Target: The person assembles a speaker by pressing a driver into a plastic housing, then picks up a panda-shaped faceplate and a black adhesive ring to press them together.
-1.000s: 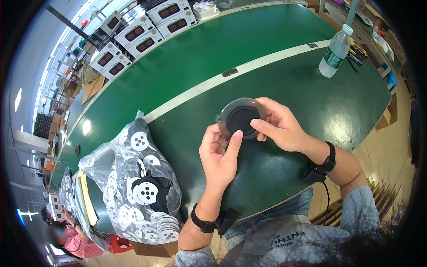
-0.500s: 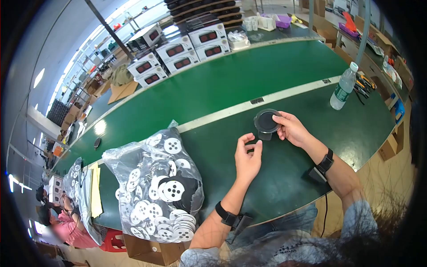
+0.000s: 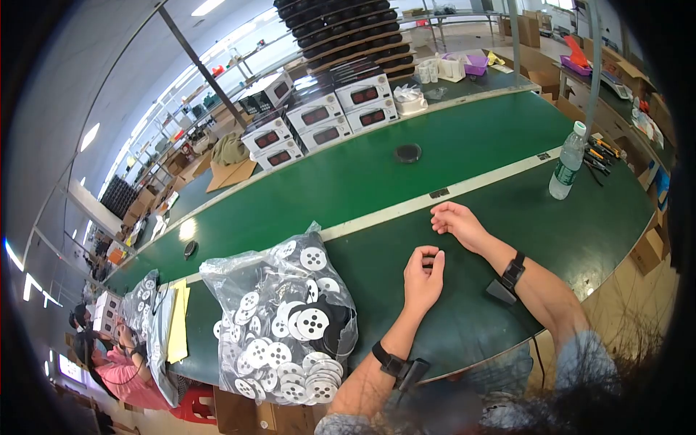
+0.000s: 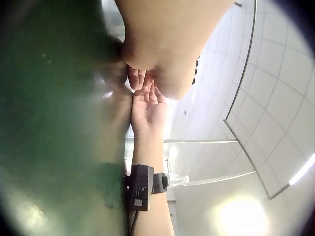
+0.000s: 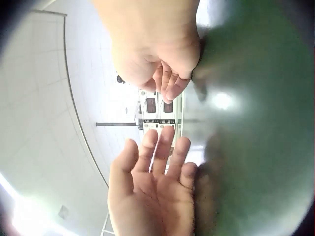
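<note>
A dark round disc (image 3: 408, 153) with a black centre lies on the bright green strip beyond the white divider. My right hand (image 3: 464, 225) is held above the dark green near side, fingers loosely bent and nothing in them. Closer to me is my left hand (image 3: 423, 279), also holding nothing, its fingers relaxed. In the right wrist view the left palm (image 5: 157, 196) shows with its fingers spread, facing the right hand (image 5: 152, 64). To the left of my hands stands a clear plastic bag (image 3: 286, 326) full of white discs with black dots.
A water bottle (image 3: 568, 161) stands at the right, beside several tools (image 3: 600, 154). Boxes (image 3: 319, 119) are stacked along the far edge. Another dark disc (image 3: 190, 249) lies far left on the green strip. A person in pink (image 3: 123, 373) sits at the lower left.
The dark disc, first in both hands, then in the right alone, now lies on the far green strip. Both hands have come away from it. The head view has tilted up.
</note>
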Available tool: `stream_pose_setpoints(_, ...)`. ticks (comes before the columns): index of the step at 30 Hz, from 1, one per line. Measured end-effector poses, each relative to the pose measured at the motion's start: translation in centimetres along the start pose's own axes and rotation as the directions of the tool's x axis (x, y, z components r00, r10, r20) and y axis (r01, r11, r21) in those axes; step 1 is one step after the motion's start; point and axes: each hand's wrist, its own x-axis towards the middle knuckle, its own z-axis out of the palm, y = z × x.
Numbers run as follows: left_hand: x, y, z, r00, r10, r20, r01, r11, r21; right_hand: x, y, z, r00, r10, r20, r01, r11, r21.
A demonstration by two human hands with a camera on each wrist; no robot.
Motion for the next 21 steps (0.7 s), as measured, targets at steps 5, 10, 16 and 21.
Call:
stream_pose_setpoints(5,-0.1,0.1,0.1,0.999,0.041,-0.006,-0.041,0.999,-0.01,-5.5,0.6,1.9,0.976,-0.131,0.173,0.193,0.889,-0.415)
stream_pose_setpoints(10,0.1,-0.3,0.2,0.998,0.056,-0.011,-0.056,0.997,0.054,-6.7,-1.7,3.1,0.968,-0.137,0.211,0.238,0.772,-0.59)
stream_pose_setpoints(16,0.0,-1.0,0.3,0.989,0.13,-0.066,-0.13,0.991,-0.008,-6.1,-0.4,3.3,0.966,-0.173,0.193,0.254,0.783,-0.568)
stream_pose_setpoints(21,-0.2,1.0,-0.3,0.95,0.297,-0.096,-0.288,0.953,0.091,-6.1,-0.8,3.4,0.938,-0.229,0.261,0.345,0.7,-0.625)
